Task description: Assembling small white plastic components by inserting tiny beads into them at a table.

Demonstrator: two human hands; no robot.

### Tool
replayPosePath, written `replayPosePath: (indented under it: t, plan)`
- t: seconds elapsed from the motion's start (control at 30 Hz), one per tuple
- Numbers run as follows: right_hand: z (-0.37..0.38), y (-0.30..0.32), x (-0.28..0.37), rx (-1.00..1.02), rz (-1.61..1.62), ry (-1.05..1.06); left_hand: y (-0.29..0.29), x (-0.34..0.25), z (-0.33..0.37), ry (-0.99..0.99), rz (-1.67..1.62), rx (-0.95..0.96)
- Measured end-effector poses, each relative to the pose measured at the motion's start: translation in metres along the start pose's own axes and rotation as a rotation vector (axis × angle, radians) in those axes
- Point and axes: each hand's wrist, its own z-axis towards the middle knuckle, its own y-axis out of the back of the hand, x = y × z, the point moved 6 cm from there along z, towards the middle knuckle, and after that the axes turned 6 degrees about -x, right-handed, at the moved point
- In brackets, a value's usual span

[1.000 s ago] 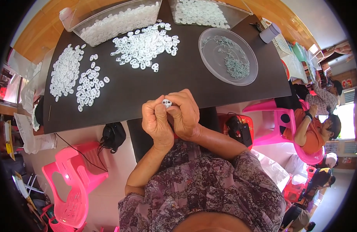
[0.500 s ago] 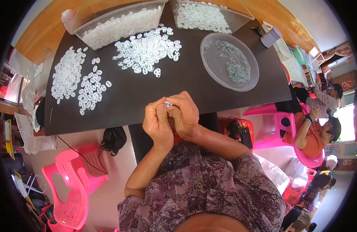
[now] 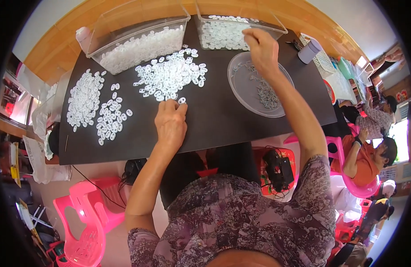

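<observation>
"Separation is seen now: the left hand [image 3: 171, 123] and the right hand [image 3: 264, 50] are no longer held together around one small white piece. How is each placed?"

"The left hand is lowered to the near edge of a loose heap of white oval plastic pieces [image 3: 169, 75] on the dark brown table [image 3: 205, 127]. Its fingers are bent down; whether anything is gripped cannot be told."

"And the right?"

"It is raised by the far rim of a round clear plastic tray [image 3: 244, 95] of slender grey-green pieces [image 3: 268, 99], seen against a clear plastic box [image 3: 280, 31] of white pieces. Its fingers are curled; whether anything is held cannot be told."

"What is meant for the work?"

"Two-handed handling seems broken off; the piece formerly held cannot be located."
</observation>
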Motion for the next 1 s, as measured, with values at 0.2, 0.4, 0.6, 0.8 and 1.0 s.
replayPosePath:
  t: [0.2,0.4,0.6,0.8,1.0]
  plan:
    - [0.041,-0.027,-0.074,-0.011,-0.130,-0.089,0.003,-0.002,0.008,0.111,-0.102,-0.011]
    - [0.064,-0.038,-0.074,0.037,-0.160,-0.077,-0.009,0.000,0.008,0.093,-0.082,0.004]
    - [0.097,-0.041,-0.088,-0.072,-0.181,0.034,-0.010,-0.004,0.015,0.121,-0.139,0.005]
    - [0.063,-0.043,-0.051,-0.019,-0.223,0.257,-0.003,-0.007,0.005,0.087,-0.114,0.023]
    - [-0.050,-0.037,-0.058,0.530,0.020,0.044,0.010,-0.017,-0.001,0.139,-0.240,-0.010]
